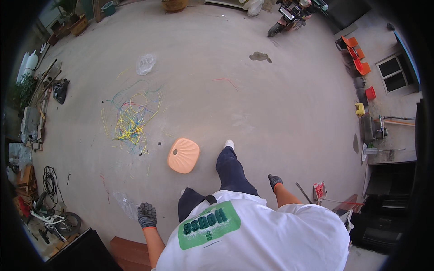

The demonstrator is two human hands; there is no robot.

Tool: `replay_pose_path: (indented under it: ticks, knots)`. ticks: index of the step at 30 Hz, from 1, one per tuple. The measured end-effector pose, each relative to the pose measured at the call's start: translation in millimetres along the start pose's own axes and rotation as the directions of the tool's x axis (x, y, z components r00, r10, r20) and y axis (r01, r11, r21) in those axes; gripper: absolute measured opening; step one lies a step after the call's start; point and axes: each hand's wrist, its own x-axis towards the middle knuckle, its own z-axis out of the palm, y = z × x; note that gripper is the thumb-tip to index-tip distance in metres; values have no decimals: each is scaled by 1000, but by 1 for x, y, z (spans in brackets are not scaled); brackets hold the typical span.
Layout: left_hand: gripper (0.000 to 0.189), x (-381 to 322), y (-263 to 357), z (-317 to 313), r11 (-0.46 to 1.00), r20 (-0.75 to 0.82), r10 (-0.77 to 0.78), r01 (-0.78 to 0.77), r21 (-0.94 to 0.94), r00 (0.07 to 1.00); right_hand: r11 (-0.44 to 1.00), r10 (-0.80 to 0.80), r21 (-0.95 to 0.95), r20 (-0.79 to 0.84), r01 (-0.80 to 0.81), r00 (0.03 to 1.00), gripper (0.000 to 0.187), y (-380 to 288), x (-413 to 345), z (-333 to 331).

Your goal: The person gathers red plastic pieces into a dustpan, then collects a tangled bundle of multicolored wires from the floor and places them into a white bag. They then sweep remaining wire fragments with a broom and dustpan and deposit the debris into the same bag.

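Note:
My left hand [147, 215], in a grey knit glove with an orange cuff, hangs at the lower left with its fingers loosely spread. Nothing shows in it. Beside its fingers, a clear plastic bag [124, 204] lies on the concrete floor. On my other side, my right hand [275, 182] wears a matching glove; its thumb side points outward and it appears to hold nothing. Ahead of my legs stands a peach plastic stool [184, 156], its ribbed top facing up. Left of the stool, a tangle of yellow, blue and red wires or strands [133, 123] is spread on the floor.
A long-handled dustpan [319, 191] with red bits lies at my right. Orange chairs [356, 56] line the right wall. A motor scooter [293, 17] is parked ahead. At the left are a small bicycle [54, 218], a coiled black cable [50, 179] and a black bag [60, 91].

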Motion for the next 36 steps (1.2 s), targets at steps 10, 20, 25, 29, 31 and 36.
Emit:
replay_pose_path:
  ticks: [10, 20, 25, 29, 31, 36]
  knots:
    - [45, 46, -123, 226, 963, 26, 4, -11, 271, 1000, 995, -103, 28, 129, 101, 986, 49, 20, 160, -123]
    - [55, 30, -196, 378, 884, 106, -127, 64, 462, 986, 680, -373, 538, -331, 498, 867, 46, -246, 272, -463]
    - [38, 85, -205, 340, 926, 176, -173, 99, 365, 969, 561, -617, 417, -365, 715, 697, 40, -404, 296, -535]
    - [30, 116, -221, 332, 957, -22, -142, 142, 253, 990, 547, -614, 561, -236, 621, 753, 36, -470, 300, -560]
    - [27, 122, -221, 342, 973, -75, -130, 141, 183, 989, 675, -551, 496, -153, 546, 820, 35, -478, 318, -557]
    - [37, 124, -211, 383, 997, -206, -40, 53, 58, 978, 804, -517, 280, -106, 524, 849, 38, -474, 410, -556]
